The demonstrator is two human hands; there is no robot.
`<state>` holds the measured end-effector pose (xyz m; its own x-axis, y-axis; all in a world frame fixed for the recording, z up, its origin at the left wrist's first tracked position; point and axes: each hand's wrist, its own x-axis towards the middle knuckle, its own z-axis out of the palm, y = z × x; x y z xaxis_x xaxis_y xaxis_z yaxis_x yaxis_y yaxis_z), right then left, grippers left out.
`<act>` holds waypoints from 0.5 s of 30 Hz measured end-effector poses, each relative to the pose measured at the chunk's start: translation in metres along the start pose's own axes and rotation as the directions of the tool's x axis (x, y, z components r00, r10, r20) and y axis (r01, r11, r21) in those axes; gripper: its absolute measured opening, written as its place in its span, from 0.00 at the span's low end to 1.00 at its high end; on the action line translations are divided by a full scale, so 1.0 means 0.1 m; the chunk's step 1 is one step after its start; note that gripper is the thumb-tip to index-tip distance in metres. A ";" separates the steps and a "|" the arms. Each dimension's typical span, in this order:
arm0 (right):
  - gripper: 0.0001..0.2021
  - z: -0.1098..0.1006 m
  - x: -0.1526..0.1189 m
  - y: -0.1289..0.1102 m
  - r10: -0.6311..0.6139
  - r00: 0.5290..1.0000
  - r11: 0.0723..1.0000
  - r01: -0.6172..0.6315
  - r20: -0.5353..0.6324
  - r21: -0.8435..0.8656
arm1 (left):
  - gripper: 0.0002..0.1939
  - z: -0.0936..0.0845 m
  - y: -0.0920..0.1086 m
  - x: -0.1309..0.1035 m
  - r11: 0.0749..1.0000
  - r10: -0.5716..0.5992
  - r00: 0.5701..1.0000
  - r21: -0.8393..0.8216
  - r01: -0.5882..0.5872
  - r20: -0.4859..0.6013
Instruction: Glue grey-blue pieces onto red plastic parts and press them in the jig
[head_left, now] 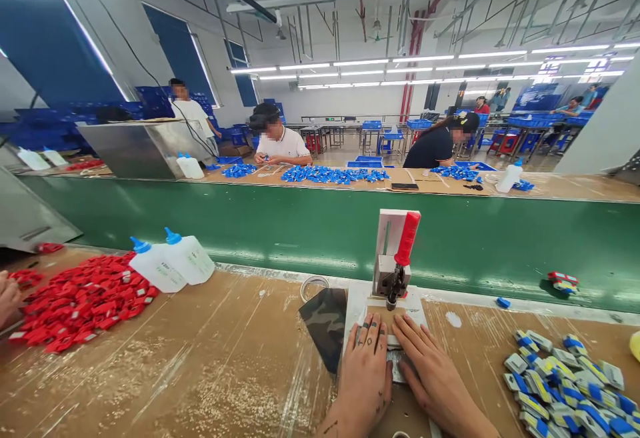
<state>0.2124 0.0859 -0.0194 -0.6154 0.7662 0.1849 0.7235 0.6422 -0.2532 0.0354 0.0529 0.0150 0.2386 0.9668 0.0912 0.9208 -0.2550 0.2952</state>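
My left hand (pixel 367 368) lies palm down with its fingers stretched forward on the base of a toggle clamp fixture (pixel 387 235). Beside it, my right hand (pixel 433 365) rests flat in the same way, fingertips close to the clamp's foot. The red clamp handle (pixel 408 238) stands upright just beyond my fingers. A brown flat piece (pixel 383 313) shows at my fingertips, and a silvery strip (pixel 399 366) between my hands; what lies beneath the palms is hidden. Left of the fixture is a dark camouflage-patterned sheet (pixel 327 325), with a tape roll (pixel 315 285) behind it.
Red plastic parts (pixel 90 298) lie heaped at left, beside two white bottles (pixel 187 258) and another person's hand (pixel 7 298). Grey, blue and yellow pieces (pixel 565 385) are piled at right. Beyond runs a green conveyor belt (pixel 300 225); co-workers sit across it near blue parts (pixel 330 174).
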 end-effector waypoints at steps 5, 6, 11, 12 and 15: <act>0.29 0.17 -0.07 0.07 -0.025 0.990 1.000 0.025 -0.137 0.000 | 0.28 -0.04 -0.03 0.02 0.994 0.011 1.000 -0.109 -0.010 0.012; 0.28 0.19 -0.08 0.10 -0.034 0.986 0.999 0.035 -0.162 0.004 | 0.29 -0.05 -0.03 0.01 0.992 0.017 1.000 -0.128 -0.015 0.013; 0.28 0.20 -0.11 0.18 -0.101 0.973 0.995 0.102 -0.210 -0.009 | 0.29 -0.01 -0.02 -0.05 0.983 0.013 1.000 -0.184 -0.011 0.012; 0.28 0.20 -0.11 0.19 -0.117 0.969 0.993 0.116 -0.219 -0.019 | 0.29 0.01 -0.02 -0.06 0.979 0.013 1.000 -0.202 -0.012 0.002; 0.27 0.22 -0.14 0.22 -0.123 0.962 0.992 0.119 -0.243 -0.030 | 0.29 0.04 -0.05 -0.06 0.965 -0.058 0.997 -0.257 0.043 -0.052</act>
<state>0.2302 0.0892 -0.0481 -0.6048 0.6637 0.4402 0.6542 0.7292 -0.2007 0.0309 0.0483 0.0089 0.1683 0.9780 0.1235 0.8196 -0.2085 0.5336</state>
